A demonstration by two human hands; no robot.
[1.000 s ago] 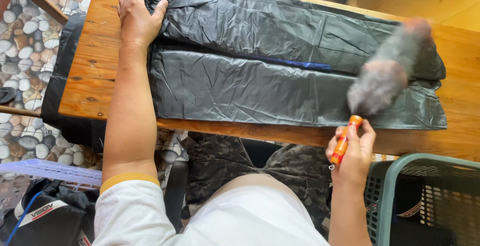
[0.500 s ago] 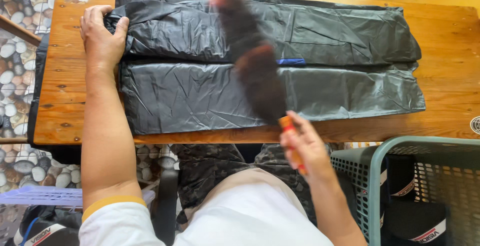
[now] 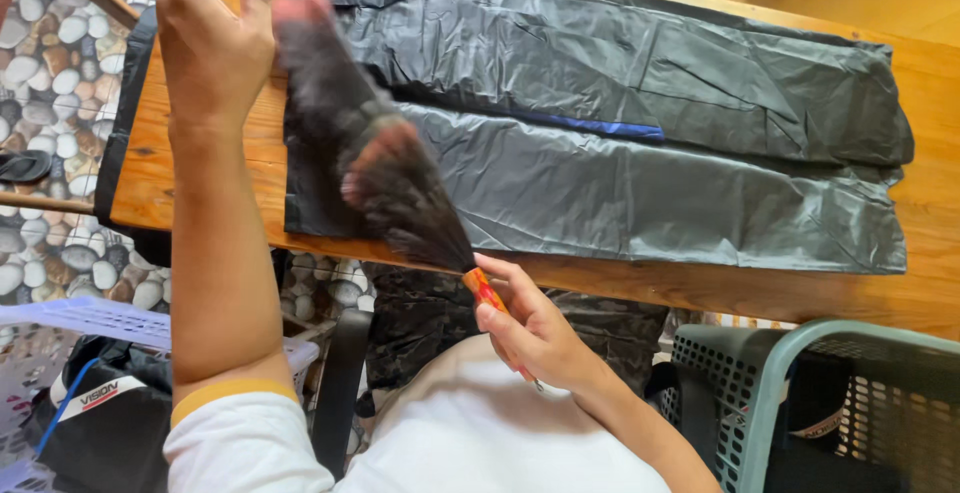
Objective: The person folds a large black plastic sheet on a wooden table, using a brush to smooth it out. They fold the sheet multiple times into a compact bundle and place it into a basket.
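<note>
A: How is the work laid out?

B: A dark folded garment (image 3: 600, 143) of thin, crinkled fabric is spread on a wooden table (image 3: 940, 83), its long axis running left to right along the table, the nearer edge lying close to the table's front edge. A feather duster (image 3: 370, 143) is held over the garment's left end. Its orange handle (image 3: 485, 291) is clamped in the right hand (image 3: 535, 328), fingers closed round it just off the table's front edge.

A: And which way is the duster pointed?

B: Away from the body and to the upper left. Its long axis is set diagonally across the garment, the blurred feather tip ending beside the left hand (image 3: 210, 38).

A: What is that hand doing?

B: It is laid flat and open, fingers spread, at the left end of the table. Nothing is gripped by it. Whether the fabric's corner is pinned under it cannot be told.

A: How would the brushing be done well?

B: Probably the cloth should be kept taut and held down at the left, with light strokes made along its length, so that the thin fabric is not bunched or dragged off the edge.

A: Anything nearby?

B: A grey-green plastic basket (image 3: 800, 353) is seen at the lower right, and a pebbled floor (image 3: 60, 83) at the left.
</note>
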